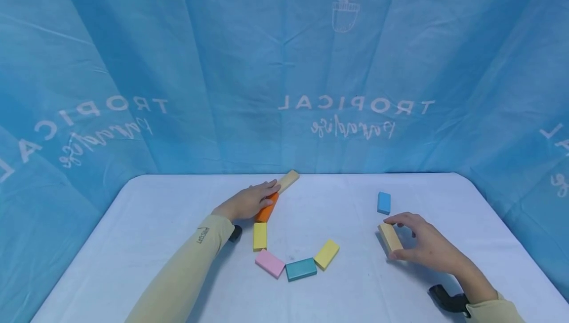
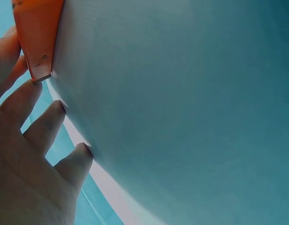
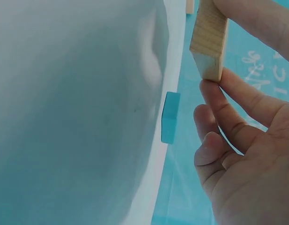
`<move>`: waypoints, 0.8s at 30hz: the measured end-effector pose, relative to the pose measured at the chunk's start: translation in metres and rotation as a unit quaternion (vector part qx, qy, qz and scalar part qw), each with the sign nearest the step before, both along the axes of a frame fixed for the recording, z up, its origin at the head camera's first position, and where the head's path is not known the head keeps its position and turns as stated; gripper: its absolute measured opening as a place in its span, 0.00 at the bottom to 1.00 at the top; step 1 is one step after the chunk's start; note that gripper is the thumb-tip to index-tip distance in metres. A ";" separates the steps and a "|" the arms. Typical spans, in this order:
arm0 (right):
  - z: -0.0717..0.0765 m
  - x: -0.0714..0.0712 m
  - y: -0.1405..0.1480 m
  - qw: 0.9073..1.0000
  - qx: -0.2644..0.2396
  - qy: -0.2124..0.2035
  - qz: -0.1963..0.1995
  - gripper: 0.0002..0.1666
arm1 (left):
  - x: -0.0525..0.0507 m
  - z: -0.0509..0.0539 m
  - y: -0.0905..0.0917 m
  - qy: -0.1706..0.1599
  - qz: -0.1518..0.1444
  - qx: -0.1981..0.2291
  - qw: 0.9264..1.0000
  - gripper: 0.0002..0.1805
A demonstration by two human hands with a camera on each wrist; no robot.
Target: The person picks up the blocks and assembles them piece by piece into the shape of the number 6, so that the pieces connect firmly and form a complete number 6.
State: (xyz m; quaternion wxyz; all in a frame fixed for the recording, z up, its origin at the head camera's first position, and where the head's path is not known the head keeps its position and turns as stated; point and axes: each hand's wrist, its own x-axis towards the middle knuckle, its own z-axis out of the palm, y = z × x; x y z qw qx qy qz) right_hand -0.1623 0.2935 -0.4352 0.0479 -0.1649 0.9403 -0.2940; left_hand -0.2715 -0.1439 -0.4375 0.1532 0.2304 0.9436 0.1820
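At lower right, the right hand (image 1: 424, 245) pinches the plain wooden block (image 1: 389, 237) end to end, fingers well parted; a level, light hold suits it. Near centre, the left hand (image 1: 249, 202) touches the orange block (image 1: 267, 211), gripping or not I cannot tell; steady it gently.

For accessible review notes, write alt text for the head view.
A right hand holds a wooden block near a blue block; the left hand holds an orange block, part of a curved row of blocks on a white table.
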 end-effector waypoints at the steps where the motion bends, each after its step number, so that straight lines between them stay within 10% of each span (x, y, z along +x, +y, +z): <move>1: 0.000 0.000 -0.001 1.000 -0.001 0.001 0.001 0.44 | 0.000 0.000 0.000 0.000 0.001 0.000 1.000 0.31; 24: 0.012 -0.009 -0.040 0.999 0.025 0.019 0.035 0.43 | 0.000 -0.001 -0.001 0.006 -0.002 -0.008 1.000 0.31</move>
